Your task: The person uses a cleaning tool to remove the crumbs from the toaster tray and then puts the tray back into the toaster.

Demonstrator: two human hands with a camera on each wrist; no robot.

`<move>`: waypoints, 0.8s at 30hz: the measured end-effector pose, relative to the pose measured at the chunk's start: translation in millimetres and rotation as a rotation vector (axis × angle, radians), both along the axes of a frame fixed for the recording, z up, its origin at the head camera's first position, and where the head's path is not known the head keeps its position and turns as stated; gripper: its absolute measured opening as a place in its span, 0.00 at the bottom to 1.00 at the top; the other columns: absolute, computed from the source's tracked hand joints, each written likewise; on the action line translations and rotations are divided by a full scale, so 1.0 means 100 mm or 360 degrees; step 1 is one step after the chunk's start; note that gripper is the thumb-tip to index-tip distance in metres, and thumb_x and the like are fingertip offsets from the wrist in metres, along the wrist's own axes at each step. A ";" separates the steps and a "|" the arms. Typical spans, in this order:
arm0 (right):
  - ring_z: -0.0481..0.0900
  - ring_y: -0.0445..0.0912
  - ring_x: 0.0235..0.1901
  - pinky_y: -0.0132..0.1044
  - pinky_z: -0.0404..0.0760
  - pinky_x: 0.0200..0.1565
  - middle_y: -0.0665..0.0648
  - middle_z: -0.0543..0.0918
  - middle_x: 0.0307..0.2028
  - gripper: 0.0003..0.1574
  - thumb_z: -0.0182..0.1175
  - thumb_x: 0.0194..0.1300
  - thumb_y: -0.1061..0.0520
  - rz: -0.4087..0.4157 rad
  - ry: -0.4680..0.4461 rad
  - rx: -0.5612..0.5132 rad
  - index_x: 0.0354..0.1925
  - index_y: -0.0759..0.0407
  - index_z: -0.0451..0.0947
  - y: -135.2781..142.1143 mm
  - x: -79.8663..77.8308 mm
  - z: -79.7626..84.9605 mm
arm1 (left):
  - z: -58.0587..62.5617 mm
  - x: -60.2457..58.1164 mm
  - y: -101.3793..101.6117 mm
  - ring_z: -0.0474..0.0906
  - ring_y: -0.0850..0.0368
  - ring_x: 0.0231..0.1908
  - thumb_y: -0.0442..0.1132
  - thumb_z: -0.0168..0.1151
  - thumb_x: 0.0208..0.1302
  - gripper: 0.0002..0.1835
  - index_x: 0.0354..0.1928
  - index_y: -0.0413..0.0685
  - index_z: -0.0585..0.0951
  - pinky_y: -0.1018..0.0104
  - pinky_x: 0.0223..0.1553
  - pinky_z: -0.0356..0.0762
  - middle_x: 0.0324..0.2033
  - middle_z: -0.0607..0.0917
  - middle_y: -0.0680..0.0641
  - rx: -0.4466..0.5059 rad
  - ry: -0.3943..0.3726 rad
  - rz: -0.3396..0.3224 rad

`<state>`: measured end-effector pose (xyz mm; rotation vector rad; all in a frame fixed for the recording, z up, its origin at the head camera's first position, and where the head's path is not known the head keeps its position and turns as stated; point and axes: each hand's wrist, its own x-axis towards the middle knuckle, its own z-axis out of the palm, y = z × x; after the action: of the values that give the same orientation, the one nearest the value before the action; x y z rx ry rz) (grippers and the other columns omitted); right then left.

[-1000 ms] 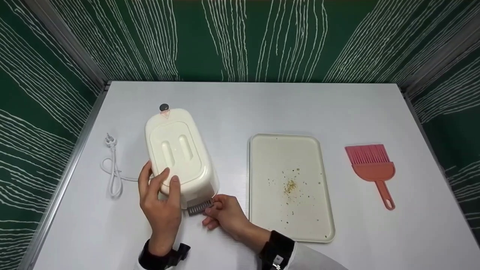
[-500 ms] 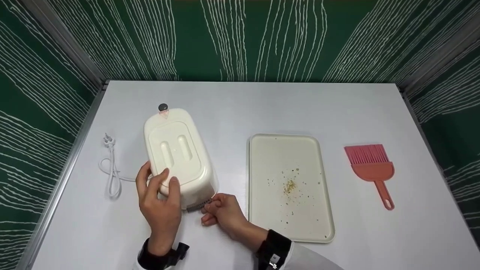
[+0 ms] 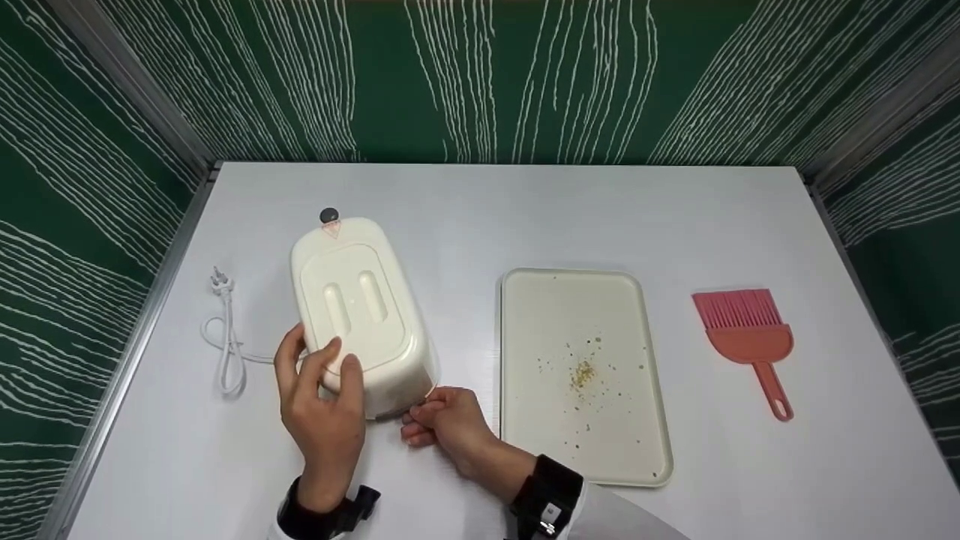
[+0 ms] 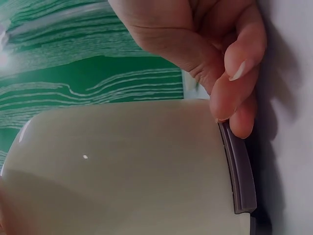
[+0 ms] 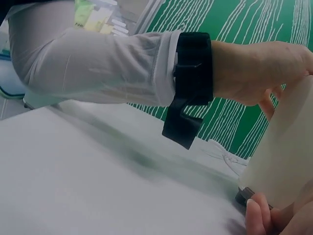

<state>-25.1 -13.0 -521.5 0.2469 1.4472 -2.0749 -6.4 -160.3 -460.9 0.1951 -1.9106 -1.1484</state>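
Observation:
A cream toaster with two long recesses in its top lies at the left of the table, at a slant. My left hand holds its near left corner, thumb and fingers spread over the top edge and side. At the toaster's near bottom edge, the fingertips of my right hand pinch the end of a dark grey crumb tray. The left wrist view shows that crumb tray almost level with the toaster's wall. Most of the crumb tray is hidden inside the toaster.
Right of the toaster lies a cream rectangular tray with crumbs scattered in its middle. Farther right is a pink and orange brush. A white cord with a plug lies left of the toaster. Green walls border the table.
The grey crumb tray has slid into the toaster, from clearly sticking out to barely showing. My right hand has moved slightly with it. The left hand keeps its hold.

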 end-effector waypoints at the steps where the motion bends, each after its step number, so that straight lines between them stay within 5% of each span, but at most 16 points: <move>1: 0.87 0.44 0.24 0.33 0.86 0.28 0.60 0.87 0.28 0.06 0.59 0.69 0.76 -0.0006 -0.0014 0.0002 0.36 0.69 0.76 0.00 0.00 0.00 | 0.00 0.00 0.00 0.74 0.44 0.60 0.22 0.66 0.57 0.12 0.43 0.33 0.88 0.73 0.56 0.75 0.64 0.78 0.38 0.0001 -0.0003 0.0001; 24: 0.88 0.44 0.27 0.31 0.85 0.27 0.60 0.87 0.28 0.06 0.57 0.66 0.76 -0.0064 -0.0067 0.0010 0.36 0.70 0.77 -0.02 0.02 -0.01 | 0.04 0.01 0.02 0.75 0.46 0.61 0.23 0.63 0.58 0.11 0.42 0.33 0.88 0.74 0.55 0.75 0.64 0.78 0.38 0.0001 -0.0071 0.0028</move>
<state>-23.3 -15.2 -522.2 0.3227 1.4351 -2.0846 -5.6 -158.5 -456.7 0.2392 -1.9437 -1.1417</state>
